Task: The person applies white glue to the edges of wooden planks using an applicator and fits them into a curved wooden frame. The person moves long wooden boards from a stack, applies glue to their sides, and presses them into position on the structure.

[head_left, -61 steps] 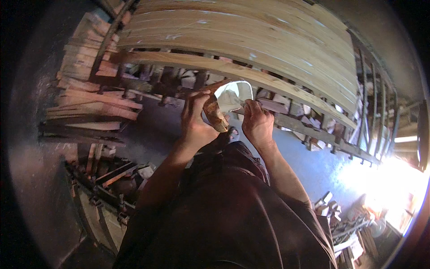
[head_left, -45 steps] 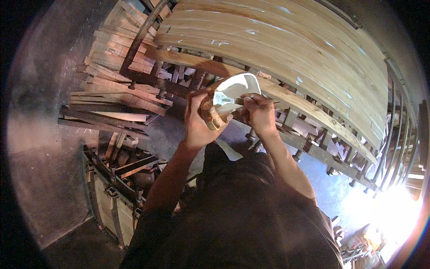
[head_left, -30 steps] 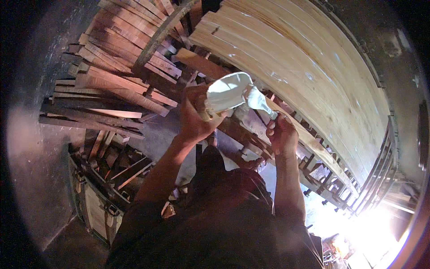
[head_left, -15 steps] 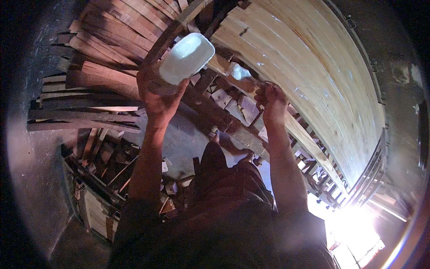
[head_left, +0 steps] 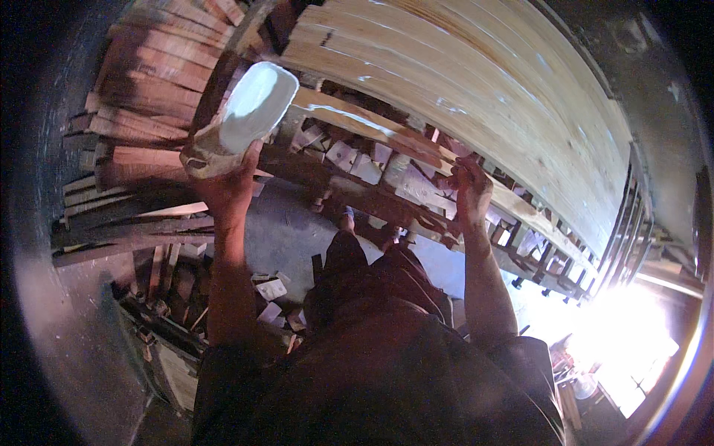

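Note:
My left hand (head_left: 227, 186) is closed round a cut-open plastic container (head_left: 204, 152), gripped by its lower end and tilted. White glue-like paste (head_left: 260, 100) coats its inside. My right hand (head_left: 472, 189) is closed, fingers pinched on a thin stick-like tool, mostly hidden by the fingers and blurred. That hand is at the near edge of a long wooden strip (head_left: 413, 141), beside a wide panel of joined boards (head_left: 461, 82). A wet white streak (head_left: 349, 115) runs along the strip to the left of my right hand.
Stacked reddish boards (head_left: 160, 67) stand at the far left, with more planks below them. Wood offcuts (head_left: 353, 160) lie beneath the panel and others (head_left: 271, 290) on the floor near my legs. A wooden box (head_left: 175, 372) stands at lower left. Bright light enters at lower right.
The white blob near my right hand is now a long streak on the strip. My right hand moved slightly right and nearer; my left hand and container shifted left. The view has turned.

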The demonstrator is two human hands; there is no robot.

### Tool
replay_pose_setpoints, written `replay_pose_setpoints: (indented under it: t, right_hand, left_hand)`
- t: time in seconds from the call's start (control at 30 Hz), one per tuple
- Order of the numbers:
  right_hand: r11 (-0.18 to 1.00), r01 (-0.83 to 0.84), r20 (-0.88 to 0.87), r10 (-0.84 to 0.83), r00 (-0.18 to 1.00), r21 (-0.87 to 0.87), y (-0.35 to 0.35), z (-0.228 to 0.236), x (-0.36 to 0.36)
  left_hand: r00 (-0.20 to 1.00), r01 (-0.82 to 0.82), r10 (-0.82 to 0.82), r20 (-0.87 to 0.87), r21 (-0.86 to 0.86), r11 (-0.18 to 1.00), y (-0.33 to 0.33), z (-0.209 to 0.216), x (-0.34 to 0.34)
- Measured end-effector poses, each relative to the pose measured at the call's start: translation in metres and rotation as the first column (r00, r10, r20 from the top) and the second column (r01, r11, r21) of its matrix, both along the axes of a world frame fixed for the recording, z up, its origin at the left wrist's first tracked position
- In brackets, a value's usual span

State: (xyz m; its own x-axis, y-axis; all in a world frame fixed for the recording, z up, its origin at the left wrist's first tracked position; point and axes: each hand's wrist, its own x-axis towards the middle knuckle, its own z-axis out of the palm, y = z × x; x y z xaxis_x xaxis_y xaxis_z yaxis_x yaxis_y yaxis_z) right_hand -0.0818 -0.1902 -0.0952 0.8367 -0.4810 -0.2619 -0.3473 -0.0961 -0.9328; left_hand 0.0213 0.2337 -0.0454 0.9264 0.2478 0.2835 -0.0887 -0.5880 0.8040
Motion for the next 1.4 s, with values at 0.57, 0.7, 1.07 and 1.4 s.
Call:
replay_pose_setpoints:
  t: [0.57, 0.7, 1.07, 1.4]
  right_hand:
    - [0.783, 0.022, 0.103, 0.054, 0.993, -0.622, -0.193, -0.003, -0.160]
    - [0.800, 0.086, 0.091, -0.040, 0.995, -0.593, -0.246, -0.013, -0.197]
    - [0.926, 0.343, 0.174, -0.317, 0.933, -0.156, -0.224, 0.086, -0.211]
    - [0.600, 0.040, 0.257, 0.281, 0.924, -0.799, -0.035, 0.109, -0.067]
  left_hand:
    - [0.989, 0.144, -0.142, 0.030, -0.047, 0.989, -0.185, 0.073, -0.087]
    - [0.981, 0.188, -0.187, 0.050, -0.027, 0.982, -0.208, 0.077, -0.096]
    - [0.872, 0.434, -0.448, 0.196, 0.111, 0.894, -0.257, 0.091, -0.119]
    - [0.709, 0.567, -0.661, 0.247, 0.358, 0.742, -0.250, 0.075, -0.109]
